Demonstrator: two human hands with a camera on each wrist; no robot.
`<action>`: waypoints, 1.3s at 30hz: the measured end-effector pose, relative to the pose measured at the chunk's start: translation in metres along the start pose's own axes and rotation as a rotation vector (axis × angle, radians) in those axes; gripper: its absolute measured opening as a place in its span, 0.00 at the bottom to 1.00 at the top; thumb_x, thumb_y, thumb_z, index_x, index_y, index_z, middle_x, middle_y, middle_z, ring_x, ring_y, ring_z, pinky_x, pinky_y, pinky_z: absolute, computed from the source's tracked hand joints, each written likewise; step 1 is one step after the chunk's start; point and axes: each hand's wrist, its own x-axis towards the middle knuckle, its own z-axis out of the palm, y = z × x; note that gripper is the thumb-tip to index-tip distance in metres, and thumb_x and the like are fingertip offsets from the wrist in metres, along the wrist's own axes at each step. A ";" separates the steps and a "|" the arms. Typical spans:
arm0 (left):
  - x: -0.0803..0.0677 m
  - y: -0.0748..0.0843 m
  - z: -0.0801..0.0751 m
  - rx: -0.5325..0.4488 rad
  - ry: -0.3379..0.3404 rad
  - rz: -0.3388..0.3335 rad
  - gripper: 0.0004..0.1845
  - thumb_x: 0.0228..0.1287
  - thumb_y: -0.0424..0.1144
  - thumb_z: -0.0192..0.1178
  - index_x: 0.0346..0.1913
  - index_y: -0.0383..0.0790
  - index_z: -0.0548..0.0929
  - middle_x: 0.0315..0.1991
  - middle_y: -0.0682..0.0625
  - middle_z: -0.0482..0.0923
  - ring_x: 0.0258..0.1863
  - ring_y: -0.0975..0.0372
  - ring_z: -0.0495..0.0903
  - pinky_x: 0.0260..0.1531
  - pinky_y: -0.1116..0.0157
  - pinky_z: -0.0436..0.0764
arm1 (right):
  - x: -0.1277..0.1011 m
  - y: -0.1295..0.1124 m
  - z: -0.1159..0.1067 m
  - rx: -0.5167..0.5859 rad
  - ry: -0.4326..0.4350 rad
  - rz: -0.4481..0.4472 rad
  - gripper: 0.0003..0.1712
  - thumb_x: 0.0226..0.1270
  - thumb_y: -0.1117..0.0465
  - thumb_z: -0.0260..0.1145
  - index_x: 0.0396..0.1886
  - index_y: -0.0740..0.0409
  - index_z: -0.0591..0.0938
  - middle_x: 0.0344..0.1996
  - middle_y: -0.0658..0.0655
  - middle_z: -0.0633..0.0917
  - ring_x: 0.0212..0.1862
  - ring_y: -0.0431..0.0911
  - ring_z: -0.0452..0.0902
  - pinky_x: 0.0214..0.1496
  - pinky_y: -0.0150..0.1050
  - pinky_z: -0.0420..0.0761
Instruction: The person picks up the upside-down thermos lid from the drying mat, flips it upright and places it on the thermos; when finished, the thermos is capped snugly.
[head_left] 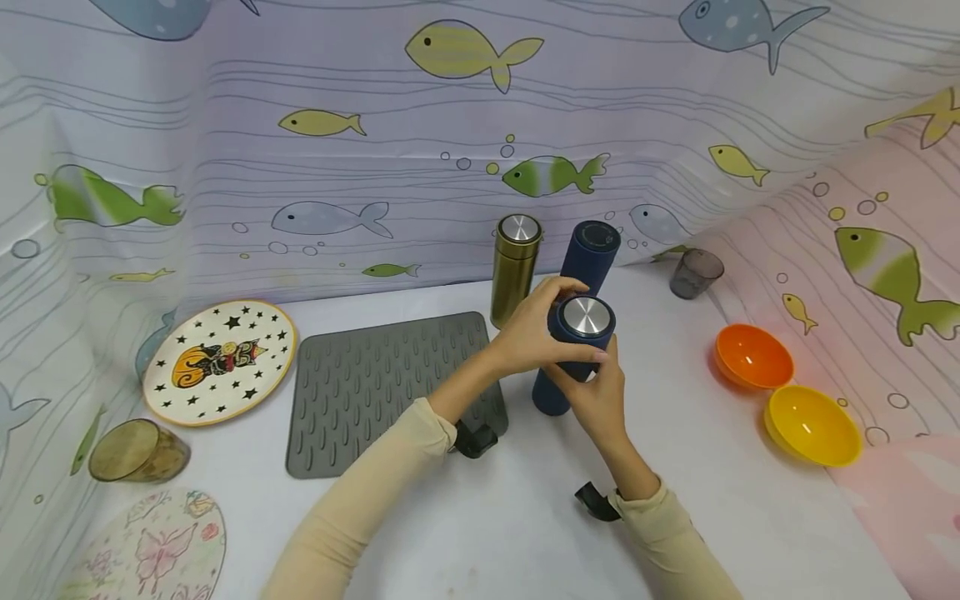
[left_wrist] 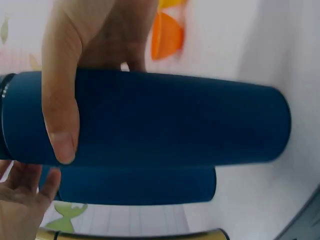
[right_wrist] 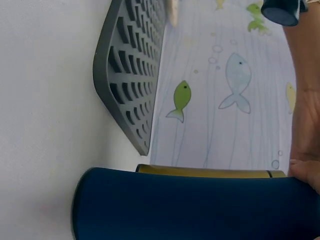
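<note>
A dark blue thermos bottle with a silver-topped lid is between both hands, near the middle of the table. My left hand curls round the lid end from the left, thumb across the near side. Just below, my right hand grips the upper body; its thumb lies across the bottle in the left wrist view. I cannot tell whether the base touches the table. Behind stand a second blue bottle and a gold bottle.
A grey ridged mat lies left of the bottles. Further left are a star-patterned plate, an amber glass and a butterfly plate. To the right are a dark glass, an orange bowl and a yellow bowl.
</note>
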 end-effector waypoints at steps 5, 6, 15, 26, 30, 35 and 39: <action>0.001 0.003 -0.004 -0.104 -0.063 -0.007 0.39 0.54 0.36 0.72 0.70 0.44 0.68 0.62 0.46 0.73 0.59 0.59 0.75 0.58 0.63 0.77 | 0.000 -0.011 0.001 -0.018 -0.005 0.009 0.46 0.52 0.70 0.78 0.68 0.67 0.64 0.58 0.67 0.79 0.59 0.55 0.77 0.58 0.40 0.76; 0.002 0.003 -0.005 -0.091 -0.079 -0.012 0.41 0.54 0.36 0.72 0.72 0.45 0.66 0.64 0.46 0.72 0.61 0.59 0.74 0.59 0.62 0.76 | -0.001 -0.016 0.000 -0.019 -0.006 0.005 0.46 0.51 0.71 0.78 0.68 0.68 0.64 0.59 0.68 0.78 0.60 0.56 0.76 0.59 0.40 0.75; 0.005 0.006 -0.003 -0.077 -0.115 0.009 0.41 0.54 0.36 0.73 0.70 0.41 0.65 0.66 0.45 0.70 0.62 0.57 0.73 0.60 0.63 0.76 | -0.002 -0.042 -0.003 -0.016 -0.018 -0.015 0.43 0.53 0.74 0.75 0.66 0.73 0.63 0.58 0.73 0.77 0.59 0.60 0.75 0.58 0.39 0.76; 0.003 0.006 -0.009 -0.063 -0.133 0.002 0.42 0.53 0.37 0.74 0.71 0.42 0.66 0.66 0.46 0.71 0.67 0.58 0.69 0.68 0.57 0.69 | -0.001 -0.030 -0.003 0.006 -0.023 -0.003 0.45 0.53 0.73 0.75 0.68 0.70 0.62 0.60 0.69 0.77 0.60 0.58 0.76 0.58 0.37 0.75; 0.003 0.004 -0.009 -0.019 -0.136 -0.002 0.50 0.51 0.39 0.76 0.75 0.44 0.60 0.72 0.47 0.61 0.72 0.58 0.61 0.71 0.52 0.63 | -0.001 -0.008 -0.003 0.021 -0.034 0.015 0.47 0.53 0.69 0.77 0.70 0.63 0.62 0.61 0.64 0.77 0.60 0.51 0.76 0.60 0.39 0.75; 0.001 0.006 -0.002 0.026 -0.029 0.029 0.42 0.49 0.42 0.77 0.68 0.42 0.69 0.60 0.47 0.73 0.60 0.60 0.73 0.62 0.62 0.73 | -0.001 0.000 -0.002 0.009 -0.030 0.015 0.47 0.53 0.72 0.76 0.70 0.65 0.62 0.61 0.66 0.76 0.61 0.50 0.75 0.60 0.37 0.74; 0.004 0.006 -0.014 -0.072 -0.161 0.016 0.44 0.53 0.36 0.72 0.73 0.44 0.64 0.70 0.48 0.67 0.71 0.59 0.64 0.71 0.55 0.64 | -0.001 0.001 -0.001 0.021 -0.033 0.033 0.49 0.52 0.71 0.77 0.71 0.64 0.61 0.63 0.66 0.76 0.62 0.55 0.75 0.60 0.38 0.75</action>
